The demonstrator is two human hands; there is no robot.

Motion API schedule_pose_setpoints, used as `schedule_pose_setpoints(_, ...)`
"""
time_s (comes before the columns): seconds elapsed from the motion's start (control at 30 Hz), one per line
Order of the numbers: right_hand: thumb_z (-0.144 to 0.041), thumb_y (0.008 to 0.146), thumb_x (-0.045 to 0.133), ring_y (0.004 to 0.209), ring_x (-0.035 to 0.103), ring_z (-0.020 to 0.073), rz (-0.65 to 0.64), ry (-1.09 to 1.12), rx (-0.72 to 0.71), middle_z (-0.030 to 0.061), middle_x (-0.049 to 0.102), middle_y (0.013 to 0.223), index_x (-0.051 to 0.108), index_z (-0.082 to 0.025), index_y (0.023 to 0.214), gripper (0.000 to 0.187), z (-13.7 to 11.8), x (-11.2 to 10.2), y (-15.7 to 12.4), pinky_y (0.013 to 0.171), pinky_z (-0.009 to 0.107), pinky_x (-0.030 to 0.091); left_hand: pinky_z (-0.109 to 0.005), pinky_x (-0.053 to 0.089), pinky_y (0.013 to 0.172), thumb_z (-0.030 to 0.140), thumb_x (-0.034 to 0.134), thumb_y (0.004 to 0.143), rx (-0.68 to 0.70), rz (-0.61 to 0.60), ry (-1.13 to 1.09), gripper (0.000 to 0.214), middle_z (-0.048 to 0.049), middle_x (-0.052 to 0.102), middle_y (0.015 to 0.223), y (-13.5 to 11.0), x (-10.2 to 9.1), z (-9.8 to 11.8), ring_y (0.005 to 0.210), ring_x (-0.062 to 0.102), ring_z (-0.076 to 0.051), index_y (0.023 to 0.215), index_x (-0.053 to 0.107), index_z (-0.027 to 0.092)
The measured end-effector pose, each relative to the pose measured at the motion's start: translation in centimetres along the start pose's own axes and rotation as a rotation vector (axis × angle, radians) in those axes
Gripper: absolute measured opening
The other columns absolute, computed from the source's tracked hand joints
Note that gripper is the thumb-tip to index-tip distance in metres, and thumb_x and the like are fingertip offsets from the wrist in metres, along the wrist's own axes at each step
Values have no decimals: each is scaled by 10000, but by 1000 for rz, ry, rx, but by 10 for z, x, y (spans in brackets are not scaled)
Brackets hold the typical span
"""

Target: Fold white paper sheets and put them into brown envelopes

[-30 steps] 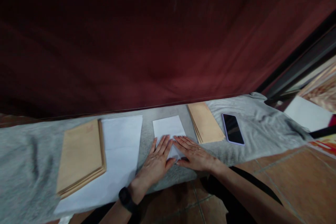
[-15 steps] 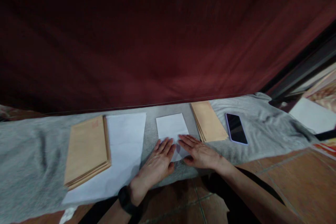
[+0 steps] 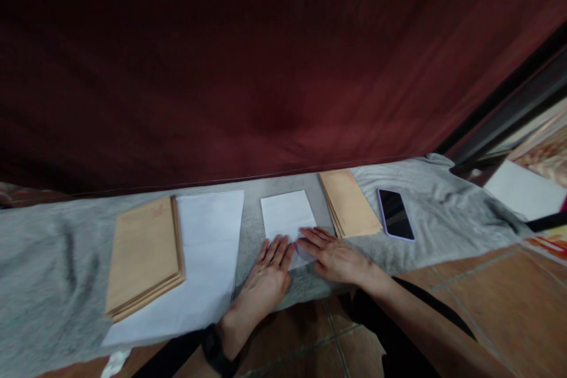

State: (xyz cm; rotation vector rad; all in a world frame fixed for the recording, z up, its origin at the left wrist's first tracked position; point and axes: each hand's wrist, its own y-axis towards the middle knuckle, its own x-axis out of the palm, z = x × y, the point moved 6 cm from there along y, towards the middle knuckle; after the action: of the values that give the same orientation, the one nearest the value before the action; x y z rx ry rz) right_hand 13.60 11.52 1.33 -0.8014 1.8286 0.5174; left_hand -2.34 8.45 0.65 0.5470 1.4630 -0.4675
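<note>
One left hand (image 3: 267, 277), one right hand (image 3: 336, 257) lay flat, gripping nothing, on white paper (image 3: 287, 212) near cloth-covered table's (image 3: 35, 283) front edge; paper seemed partly folded, larger sheets (image 3: 208, 242) toward left end unfolded.

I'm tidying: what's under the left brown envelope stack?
White paper sticks out right of and below the envelope stack; grey cloth shows at its left. The rest is covered.

Smartphone (image 3: 396, 214), dark screen up, lilac case, lying on rumpled grey cloth (image 3: 452, 207), dark red drape (image 3: 283, 71) along the cloth's far edge, terracotta floor tiles (image 3: 509, 301) with pale grout, blank white panel (image 3: 525, 190) at far right, partly cropped colourful print (image 3: 551, 252) below it.
</note>
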Motion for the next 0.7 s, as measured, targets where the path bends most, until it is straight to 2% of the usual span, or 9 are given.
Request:
schedule_pose_setpoints(0.27,-91,829,606,1457,360,226,59,77,-8,80,394,1583,455,-231,1490,692,18,-2,0,1219,445,284,-500,328,1185,191,479,875,45,63,49,562,-144,488,1520,0,4,-2,1427,425,-277,1435,465,147)
schedule_pose_setpoints(0.43,-98,834,636,1448,376,226,84,150,-9,74,409,1575,470,-249,1481,685,28,-6,1,1209,439,308,-479,339,1183,199,480,887,42,100,40,526,-147,513,1499,2,3,-3,1417,440,-267,1411,481,145)
schedule_pose_setpoints(0.7,-114,871,610,1417,426,194,70,299,-27,52,495,1517,546,-263,1426,579,35,-16,3,1190,396,350,-457,412,1135,206,492,905,63,116,22,486,-144,531,1484,2,-3,-5,1378,490,-270,1387,512,153)
